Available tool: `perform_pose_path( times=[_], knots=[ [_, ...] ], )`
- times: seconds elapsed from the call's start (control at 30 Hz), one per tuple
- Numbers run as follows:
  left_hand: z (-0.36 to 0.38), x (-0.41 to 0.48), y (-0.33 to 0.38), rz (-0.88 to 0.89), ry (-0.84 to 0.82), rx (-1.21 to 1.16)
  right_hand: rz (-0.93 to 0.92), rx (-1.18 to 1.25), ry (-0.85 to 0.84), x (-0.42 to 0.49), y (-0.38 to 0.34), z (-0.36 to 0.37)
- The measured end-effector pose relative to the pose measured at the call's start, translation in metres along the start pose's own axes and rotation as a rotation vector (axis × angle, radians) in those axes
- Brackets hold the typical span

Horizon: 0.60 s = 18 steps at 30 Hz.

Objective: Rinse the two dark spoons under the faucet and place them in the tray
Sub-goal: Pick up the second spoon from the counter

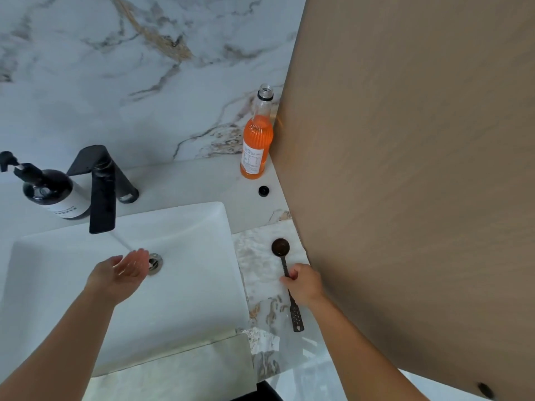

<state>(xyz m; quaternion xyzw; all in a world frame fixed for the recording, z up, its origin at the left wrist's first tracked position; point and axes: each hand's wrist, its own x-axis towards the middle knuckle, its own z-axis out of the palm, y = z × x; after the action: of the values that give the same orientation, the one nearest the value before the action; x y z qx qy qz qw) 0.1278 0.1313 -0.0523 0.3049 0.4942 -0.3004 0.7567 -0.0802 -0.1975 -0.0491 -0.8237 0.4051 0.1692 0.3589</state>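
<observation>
Water running: thin stream falls from the black faucet (pixel 102 195) into the white rectangular sink (pixel 185 285), landing near the metal drain (pixel 155 263).

Left hand (pixel 123 270): over the basin, palm up, fingers loosely spread, fingertips under the stream. Grip wide open, nothing held.

Right hand (pixel 304 283): down on the marble surface (pixel 260 270) to the right of the sink, fingers pinched around the mid-handle of a dark round-bowled spoon (pixel 280 246). Bowl points away from the person, lying on the surface; whether the spoon is lifted at all cannot be told.

Second dark utensil, a perforated flat-ended spoon (pixel 296 318), lies on the same surface just below the right hand, its upper handle running under the hand. Whether the fingers also touch it cannot be told.

Other items: dark soap pump bottle (pixel 55 195) left of the faucet; uncapped bottle of orange liquid (pixel 256 140) upright at the back of the surface against the tan panel (pixel 419 183); its small black cap (pixel 264 191) lies apart, just in front of it.
</observation>
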Motion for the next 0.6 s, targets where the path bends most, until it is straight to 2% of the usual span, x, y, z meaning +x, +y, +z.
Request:
perform_pose_path(
  times=[0.13, 0.27, 0.6],
  knots=[
    [0.015, -0.004, 0.009, 0.041, -0.084, -0.158, 0.018, 0.176, -0.054, -0.007, -0.007, -0.005],
    [0.017, -0.002, 0.018, 0.091, -0.096, -0.203, -0.011, 0.273, -0.133, -0.027, -0.035, 0.002],
    [-0.022, -0.008, 0.047, 0.046, -0.213, -0.039, -0.166, 0.251, -0.415, -0.072, -0.156, 0.104]
  ],
)
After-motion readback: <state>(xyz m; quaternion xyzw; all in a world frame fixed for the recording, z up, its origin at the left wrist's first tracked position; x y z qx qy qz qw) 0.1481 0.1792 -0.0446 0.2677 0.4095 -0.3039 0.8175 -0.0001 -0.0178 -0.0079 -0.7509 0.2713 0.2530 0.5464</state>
